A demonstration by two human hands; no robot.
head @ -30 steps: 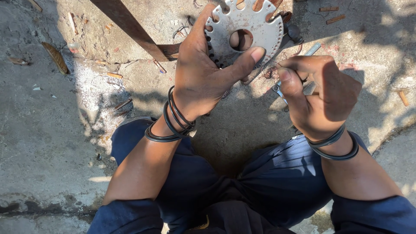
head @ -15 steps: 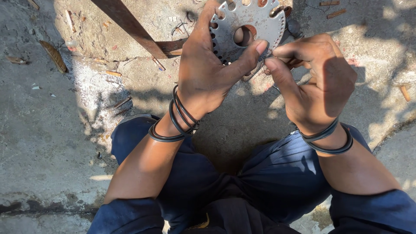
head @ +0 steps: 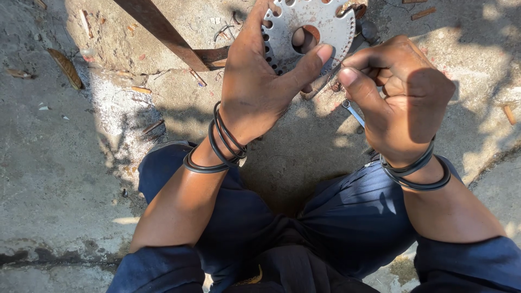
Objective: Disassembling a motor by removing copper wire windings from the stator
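Fingers of the left hand [head: 255,81] clamp the toothed metal disc [head: 312,27], thumb pressed across its lower rim, holding it flat over the concrete ground [head: 65,163]. Just right of the disc, the right hand [head: 401,103] is curled shut around a slim metal tool [head: 353,113], whose long axis slants up-left toward the disc's lower right edge. A rusty bar [head: 157,30] lies left of the disc.

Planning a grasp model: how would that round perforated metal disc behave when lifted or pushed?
The metal disc looks rigid, likely steel, so probably heavy for its thinness. Its toothed edge and holes offer grip, as the left hand shows. Flat, it would probably slide, not roll.
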